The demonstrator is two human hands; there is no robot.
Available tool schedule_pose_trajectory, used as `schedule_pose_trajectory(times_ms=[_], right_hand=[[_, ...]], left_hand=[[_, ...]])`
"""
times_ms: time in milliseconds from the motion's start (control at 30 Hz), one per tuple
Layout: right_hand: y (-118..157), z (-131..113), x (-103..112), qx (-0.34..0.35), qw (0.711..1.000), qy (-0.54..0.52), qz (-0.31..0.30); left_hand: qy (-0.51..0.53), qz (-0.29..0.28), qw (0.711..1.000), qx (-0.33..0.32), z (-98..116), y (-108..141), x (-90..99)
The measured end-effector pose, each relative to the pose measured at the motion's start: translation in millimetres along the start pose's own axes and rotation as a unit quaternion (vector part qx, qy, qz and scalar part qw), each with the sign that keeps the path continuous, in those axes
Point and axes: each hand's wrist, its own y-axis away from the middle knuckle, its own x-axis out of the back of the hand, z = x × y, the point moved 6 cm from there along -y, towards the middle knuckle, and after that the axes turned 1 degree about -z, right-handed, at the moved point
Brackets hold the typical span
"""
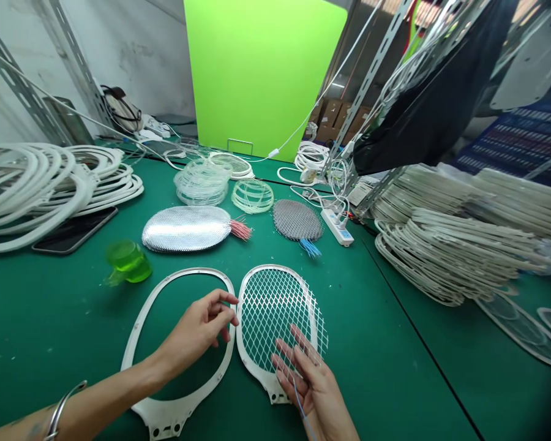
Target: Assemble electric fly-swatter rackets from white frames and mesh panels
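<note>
Watching from beside the bench, I see a person's left hand point(195, 331) curled above the right rim of an empty white plastic swatter frame point(138, 361), with a metal bangle point(64, 410) on that wrist. Its fingertips sit close to the rim, but I cannot tell whether they pinch anything. The right hand point(310, 386) is spread, fingers apart, over the lower part of a white-meshed frame point(275, 318), and a thin blue wire point(298, 398) runs down past the palm. The two frames lie side by side on a green bench mat point(50, 318), between the hands and just touching each other.

Farther up lie a silver mesh oval with pink wires point(186, 228) and a dark mesh oval with blue wires point(298, 220). A white power strip point(337, 226) sits beyond them. The rows of marks on a blue sheet point(518, 144) at upper right are too small to read.
</note>
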Motion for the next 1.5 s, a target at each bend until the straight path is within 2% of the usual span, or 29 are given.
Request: schedule_pose_trajectory(times_ms=[400, 500, 600, 733, 867, 933, 1100, 1300, 1500], right_hand=[[-12.5, 6.2, -3.5, 0.005, 1.000, -0.010, 0.011], [-13.8, 5.8, -3.7, 0.005, 1.000, -0.010, 0.010], [-17.7, 7.4, -2.9, -0.006, 1.000, -0.012, 0.015], [-22.3, 9.5, -1.7, -0.018, 0.999, -0.018, 0.034], [-23.5, 9.1, -3.2, -0.018, 0.999, -0.032, 0.039], [-23.8, 10.0, -3.1, -0.024, 0.998, -0.036, 0.041], [-24.5, 11.2, -0.8, -0.031, 0.999, -0.031, 0.030], [-18.4, 9.2, 0.3, -0.078, 0.996, -0.037, 0.008], [-20.9, 7.9, -1.8, -0.053, 0.997, -0.043, 0.024]], left_hand=[[-0.054, -0.041, 0.997, -0.036, 5.5, -8.0, -9.6], [-0.059, -0.044, 0.996, -0.040, 5.9, -10.5, -11.1], [-0.108, -0.033, 0.992, -0.064, 9.2, -12.4, -12.7], [-0.229, -0.034, 0.962, -0.147, 18.6, -15.1, -27.7], [-0.330, -0.029, 0.906, -0.262, 28.8, -22.5, -51.6], [-0.356, -0.016, 0.886, -0.295, 32.7, -28.1, -58.5], [-0.380, -0.011, 0.877, -0.293, 34.8, -40.0, -60.1], [-0.390, -0.005, 0.872, -0.297, 34.5, -41.1, -55.3], [-0.402, 0.001, 0.863, -0.305, 35.1, -46.5, -57.3]])
